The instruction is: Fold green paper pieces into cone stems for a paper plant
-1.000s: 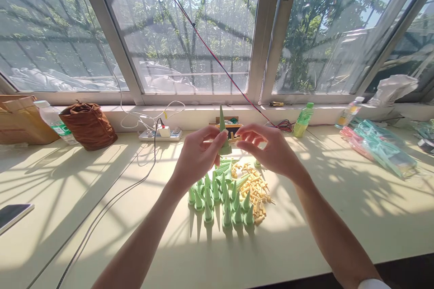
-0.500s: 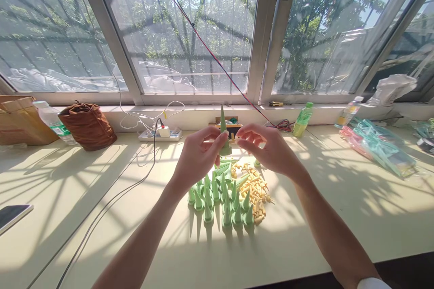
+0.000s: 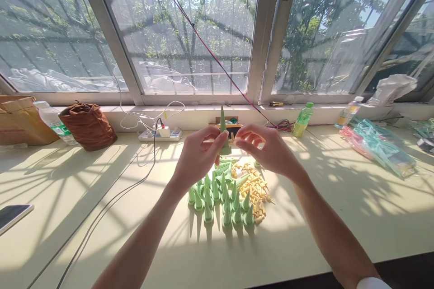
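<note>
My L hand [image 3: 197, 153] pinches a cone [image 3: 223, 123], ctr of frame
My R hand [image 3: 269, 149] curls just beside; can't tell if it grips anything. Cone's prob. light, stiff, tip maybe fragile; best held low, nr base.

Green cones [image 3: 216, 194], tan pieces [image 3: 254, 186] block centre; near tabletop [image 3: 267, 255] passable; room beyond cones unclear.

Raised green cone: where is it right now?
In the head view, the raised green cone is near the centre, roughly upright in the left hand, beyond the standing green cones.
</note>
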Demonstrator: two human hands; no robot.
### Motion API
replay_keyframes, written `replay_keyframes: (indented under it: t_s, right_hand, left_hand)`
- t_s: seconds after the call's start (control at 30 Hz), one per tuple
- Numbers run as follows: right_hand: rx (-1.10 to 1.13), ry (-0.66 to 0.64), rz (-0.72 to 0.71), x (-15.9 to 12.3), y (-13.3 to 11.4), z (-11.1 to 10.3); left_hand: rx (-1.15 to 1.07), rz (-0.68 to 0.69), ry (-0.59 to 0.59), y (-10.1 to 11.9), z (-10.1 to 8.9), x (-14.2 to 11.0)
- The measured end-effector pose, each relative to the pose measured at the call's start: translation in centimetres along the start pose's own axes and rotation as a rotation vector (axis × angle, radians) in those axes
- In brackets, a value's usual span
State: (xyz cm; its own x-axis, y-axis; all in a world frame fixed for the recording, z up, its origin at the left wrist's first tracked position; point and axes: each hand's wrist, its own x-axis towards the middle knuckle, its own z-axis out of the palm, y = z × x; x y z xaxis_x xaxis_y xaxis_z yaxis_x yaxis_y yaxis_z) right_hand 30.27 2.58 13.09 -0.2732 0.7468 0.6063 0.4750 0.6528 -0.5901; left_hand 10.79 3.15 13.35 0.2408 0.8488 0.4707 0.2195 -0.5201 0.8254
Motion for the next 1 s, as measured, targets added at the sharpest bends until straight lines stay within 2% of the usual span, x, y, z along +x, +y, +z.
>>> replay_keyframes:
  t_s: [0.17, 0.5, 0.77, 1.0]
  right_hand:
    - [0.028, -0.010, -0.044, 0.03, -0.06, 0.03]
    - [-0.029, -0.035, -0.001, -0.09, -0.21, 0.35]
    - [0.043, 0.010, -0.049, -0.04, 0.18, 0.44]
    - [-0.044, -0.009, -0.055, 0.00, -0.05, 0.56]
  left_hand:
    - [0.004, 0.001, -0.013, -0.03, 0.03, 0.07]
    - [0.009, -0.009, -0.026, 0.11, -0.04, -0.13]
    - [0.004, 0.001, -0.008, 0.02, -0.21, 0.05]
    - [0.023, 0.009, -0.028, 0.13, -0.01, 0.09]
